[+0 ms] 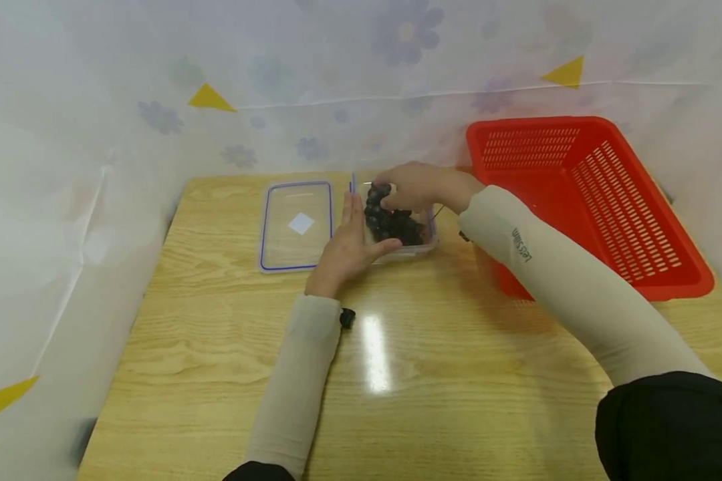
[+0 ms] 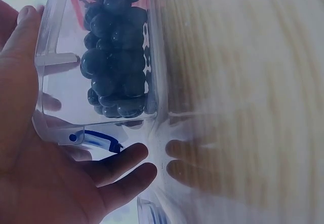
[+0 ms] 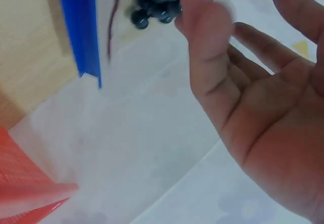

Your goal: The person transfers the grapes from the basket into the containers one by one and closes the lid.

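A bunch of dark grapes [image 1: 378, 215] lies inside a clear plastic container [image 1: 418, 251] near the table's back edge. My left hand [image 1: 347, 248] rests against the container's front left corner, fingers straight along its left side, thumb along the front. Close up in the left wrist view, grapes [image 2: 114, 57] show through the wall beside that palm. Over the back of the container, my right hand [image 1: 418, 184] reaches down to the grapes. In the right wrist view its thumb [image 3: 210, 36] stands apart from the other fingers, its tip blurred beside the grapes [image 3: 152, 3].
Left of the container lies a clear lid [image 1: 277, 248] with a blue seal and a white label. A red plastic basket [image 1: 535, 190] stands at the right, beside my right forearm. A flower-patterned sheet [image 1: 313, 73] hangs behind the wooden table [image 1: 216, 334].
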`<state>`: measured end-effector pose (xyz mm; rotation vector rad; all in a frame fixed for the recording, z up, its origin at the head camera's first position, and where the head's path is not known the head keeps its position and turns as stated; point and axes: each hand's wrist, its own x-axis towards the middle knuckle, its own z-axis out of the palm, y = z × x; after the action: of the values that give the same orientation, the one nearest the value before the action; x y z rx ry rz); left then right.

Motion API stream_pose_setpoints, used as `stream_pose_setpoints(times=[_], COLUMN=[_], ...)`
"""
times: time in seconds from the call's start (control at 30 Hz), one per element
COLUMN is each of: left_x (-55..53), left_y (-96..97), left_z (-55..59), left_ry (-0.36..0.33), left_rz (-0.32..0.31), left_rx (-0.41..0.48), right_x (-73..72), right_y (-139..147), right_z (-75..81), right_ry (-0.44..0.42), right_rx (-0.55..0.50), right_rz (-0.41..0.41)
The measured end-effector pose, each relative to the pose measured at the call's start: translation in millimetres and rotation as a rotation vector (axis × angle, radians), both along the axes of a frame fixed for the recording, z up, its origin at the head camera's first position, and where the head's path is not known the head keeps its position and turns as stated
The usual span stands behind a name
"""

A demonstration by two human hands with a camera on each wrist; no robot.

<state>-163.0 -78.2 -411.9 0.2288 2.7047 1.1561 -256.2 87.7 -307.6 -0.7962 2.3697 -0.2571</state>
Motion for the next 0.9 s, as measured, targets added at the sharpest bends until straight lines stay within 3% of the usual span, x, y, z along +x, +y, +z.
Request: stream_pose_setpoints(times=[0.13,0.33,0.77,0.9], left_x=[-0.3,-0.4,-1.3,-1.3], left_y=[-0.5,0.4,1.4,1.1], left_z=[1.0,0.6,1.1,0.3], left_ry=[0.002,-0.002,0.011,0.012], left_rz=[0.002,-0.002,-0.002,-0.003], left_rx=[-0.024,-0.025,-0.02,-0.025], right_x=[10.9,17.1,15.6,12.6], right_y=[-4.1,-8.3,-9.0,-10.4], right_z=[-3.5,-22.2,-35.6,-41.6], right_ry=[-0.041,0.066,0.089,0.019], right_rx=[0.066,0.115,0.01,-0.063], right_rz=[-0.01,0.066,-0.026,-0.096])
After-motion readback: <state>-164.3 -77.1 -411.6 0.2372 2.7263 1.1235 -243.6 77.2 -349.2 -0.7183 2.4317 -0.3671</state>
